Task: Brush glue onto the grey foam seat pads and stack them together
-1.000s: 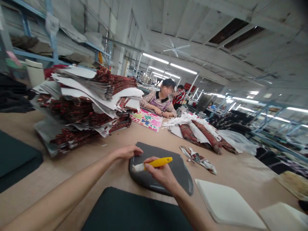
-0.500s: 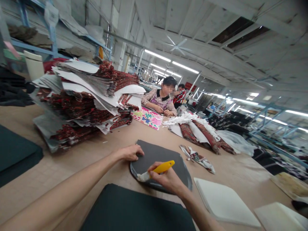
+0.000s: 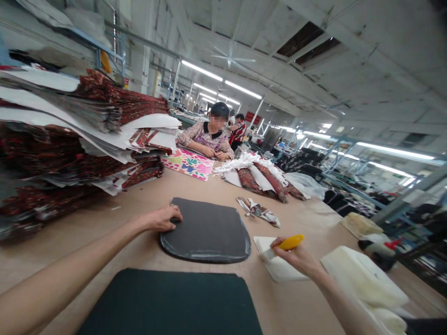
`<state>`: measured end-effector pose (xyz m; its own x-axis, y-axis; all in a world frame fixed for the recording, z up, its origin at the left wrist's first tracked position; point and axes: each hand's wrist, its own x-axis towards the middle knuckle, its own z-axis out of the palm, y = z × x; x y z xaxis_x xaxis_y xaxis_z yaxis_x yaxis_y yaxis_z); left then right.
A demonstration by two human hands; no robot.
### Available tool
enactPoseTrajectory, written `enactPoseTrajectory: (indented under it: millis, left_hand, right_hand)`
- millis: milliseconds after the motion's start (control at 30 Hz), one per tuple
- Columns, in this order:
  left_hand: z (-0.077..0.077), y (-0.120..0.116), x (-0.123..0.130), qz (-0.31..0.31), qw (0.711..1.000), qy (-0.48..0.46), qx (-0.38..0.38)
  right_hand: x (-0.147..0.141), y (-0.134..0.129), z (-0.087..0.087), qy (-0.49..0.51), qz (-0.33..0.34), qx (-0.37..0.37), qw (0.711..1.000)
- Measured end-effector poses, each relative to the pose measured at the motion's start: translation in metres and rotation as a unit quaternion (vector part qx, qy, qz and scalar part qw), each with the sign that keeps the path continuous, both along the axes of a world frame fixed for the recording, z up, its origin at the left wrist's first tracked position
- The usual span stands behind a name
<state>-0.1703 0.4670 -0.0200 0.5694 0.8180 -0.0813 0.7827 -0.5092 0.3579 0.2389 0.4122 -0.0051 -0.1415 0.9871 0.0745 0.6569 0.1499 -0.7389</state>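
Observation:
A dark grey panel (image 3: 206,228) with a rounded near edge lies on the table, and a wet-looking, whitish band runs along that edge. My left hand (image 3: 164,218) has its fingers curled over the panel's far left corner. In my right hand (image 3: 296,257) is a flat paintbrush (image 3: 292,242) with a yellow handle, its pale bristles pointing down to the left. The brush is over a stack of white sheets (image 3: 284,272) to the right of the panel; whether the bristles touch it I cannot tell. A dark green panel (image 3: 171,302) lies nearest me.
Tall piles of red patterned pieces (image 3: 63,153) stand on the left. Beyond the panel lie a fabric scrap (image 3: 258,211) and red rolls (image 3: 270,181). A block of cream foam (image 3: 363,279) is at the right. Across the table sits a co-worker (image 3: 209,135) by a flowered sheet (image 3: 188,164).
My right hand has carried the paintbrush from the panel's near left edge rightward to the white stack. The left hand stays on the panel's corner. The view has turned right.

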Motion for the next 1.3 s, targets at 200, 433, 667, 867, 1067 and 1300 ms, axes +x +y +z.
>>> enactPoseTrajectory:
  millis: [200,433,667,867,1067,1300]
  left_hand:
    - [0.001,-0.032,0.051,0.012,0.998,0.025,0.047]
    - [0.000,-0.073,0.061,-0.006,0.998,0.056,0.011]
    - [-0.009,-0.092,0.059,0.023,0.998,0.039,0.050]
    - [-0.033,-0.077,0.062,0.031,0.999,0.013,-0.010]
    - [-0.041,-0.055,0.053,0.043,0.998,0.032,0.034]
    - [-0.045,-0.043,0.034,0.114,0.985,0.090,0.090]
  right_hand:
    - [-0.022,0.011,0.016,0.014,-0.054,0.050,0.997]
    - [-0.115,0.035,0.026,0.106,0.095,0.017,0.990]
    - [-0.239,0.067,0.022,0.093,0.338,-0.093,0.932]
    - [-0.283,0.112,0.000,0.066,0.386,-0.124,0.912]
    - [-0.276,0.161,-0.007,0.127,0.215,0.003,0.968]
    - [-0.270,0.149,-0.013,0.169,0.197,-0.003,0.966]
